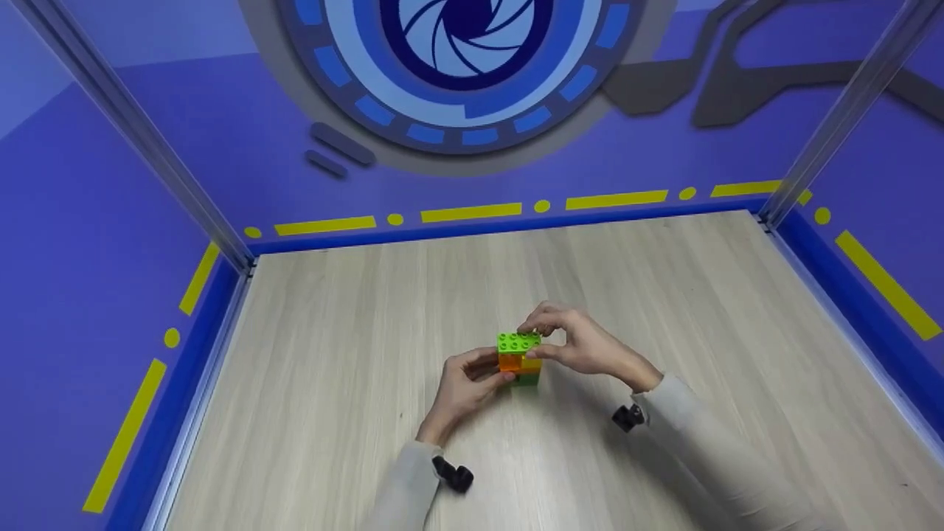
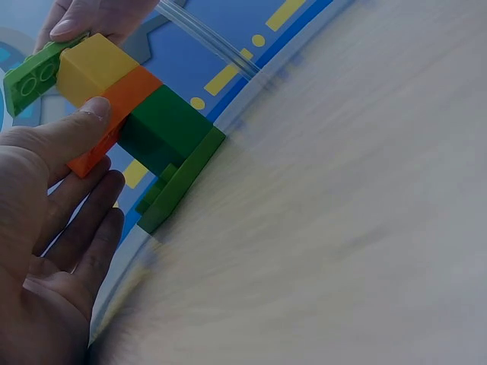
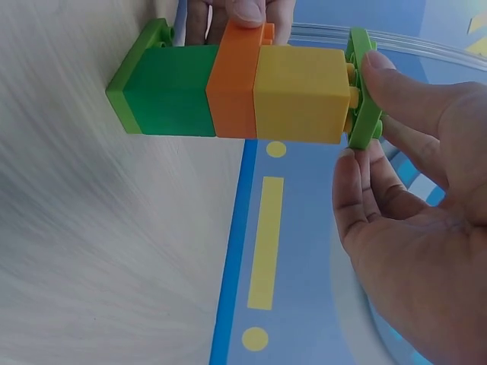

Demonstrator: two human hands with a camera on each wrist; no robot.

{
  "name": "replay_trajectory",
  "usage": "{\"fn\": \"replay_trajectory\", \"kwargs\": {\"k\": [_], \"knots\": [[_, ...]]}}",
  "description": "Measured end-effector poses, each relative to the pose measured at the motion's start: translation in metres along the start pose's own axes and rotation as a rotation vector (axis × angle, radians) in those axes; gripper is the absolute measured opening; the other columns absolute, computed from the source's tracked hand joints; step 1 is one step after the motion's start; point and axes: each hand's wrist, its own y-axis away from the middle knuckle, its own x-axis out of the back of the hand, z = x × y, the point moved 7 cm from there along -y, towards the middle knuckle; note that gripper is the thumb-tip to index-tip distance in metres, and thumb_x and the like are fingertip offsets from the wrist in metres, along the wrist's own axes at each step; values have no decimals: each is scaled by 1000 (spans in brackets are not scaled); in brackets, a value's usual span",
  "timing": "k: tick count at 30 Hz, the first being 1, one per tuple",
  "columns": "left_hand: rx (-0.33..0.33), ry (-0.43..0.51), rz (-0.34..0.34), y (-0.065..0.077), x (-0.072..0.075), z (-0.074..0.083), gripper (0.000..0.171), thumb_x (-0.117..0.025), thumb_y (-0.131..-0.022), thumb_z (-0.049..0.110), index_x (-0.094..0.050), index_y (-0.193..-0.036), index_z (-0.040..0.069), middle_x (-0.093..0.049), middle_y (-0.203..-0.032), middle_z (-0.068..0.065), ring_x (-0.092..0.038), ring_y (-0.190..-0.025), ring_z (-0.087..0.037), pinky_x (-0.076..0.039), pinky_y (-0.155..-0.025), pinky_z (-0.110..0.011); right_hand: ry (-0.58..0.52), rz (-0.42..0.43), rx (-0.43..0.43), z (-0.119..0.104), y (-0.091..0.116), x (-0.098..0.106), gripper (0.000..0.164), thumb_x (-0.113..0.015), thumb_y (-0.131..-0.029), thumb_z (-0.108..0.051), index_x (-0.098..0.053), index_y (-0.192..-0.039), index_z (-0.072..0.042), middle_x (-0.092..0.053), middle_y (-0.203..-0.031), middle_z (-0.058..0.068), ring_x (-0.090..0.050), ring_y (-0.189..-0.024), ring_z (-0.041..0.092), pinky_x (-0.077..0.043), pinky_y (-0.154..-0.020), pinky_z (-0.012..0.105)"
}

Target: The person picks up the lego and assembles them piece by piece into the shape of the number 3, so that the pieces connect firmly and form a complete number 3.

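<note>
A stack of toy building bricks stands upright on the table between both hands. From the bottom, it has a light green base plate (image 3: 125, 106), a dark green brick (image 3: 171, 91), a wider orange brick (image 3: 232, 91) and a yellow brick (image 3: 300, 95). On top sits a light green plate (image 1: 518, 342) with round studs; in the right wrist view the yellow brick's studs show in a gap beneath it. My left hand (image 1: 463, 385) holds the orange brick's overhanging end between thumb and fingers. With thumb and fingers, my right hand (image 1: 588, 345) pinches the light green plate by its edges.
The pale wood-grain table (image 1: 332, 413) spreads around the stack. Blue printed walls (image 1: 177, 147) close it in at the back and both sides, with metal posts at the corners. Small black devices (image 1: 453, 473) are strapped to both wrists.
</note>
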Motion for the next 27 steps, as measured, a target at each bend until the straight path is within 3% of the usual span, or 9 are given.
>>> {"fn": "replay_trajectory", "kwargs": {"k": [13,20,27], "knots": [[-10,23,-1,0,0,-1,44,-86,-92,15,-75,-134,9,-75,-132,-12,-73,-123,-26,-59,-104,-36,-2,-18,17,-2,3,-2,30,-83,-95,-20,-79,-125,-17,-72,-118,-4,-67,-111,17,-56,-94,38],[-3,24,1,0,1,-2,44,-86,-92,14,-75,-134,11,-75,-132,-10,-72,-123,-23,-59,-104,-34,6,-15,-10,-1,3,-3,31,-83,-95,-17,-79,-126,-17,-71,-118,-4,-66,-113,17,-56,-93,31],[0,19,2,-1,1,-1,43,-86,-92,16,-75,-134,12,-75,-133,-9,-72,-123,-23,-59,-104,-34,21,3,-4,-2,4,-2,33,-84,-93,-14,-80,-126,-16,-71,-115,-5,-66,-110,16,-53,-93,31]]}}
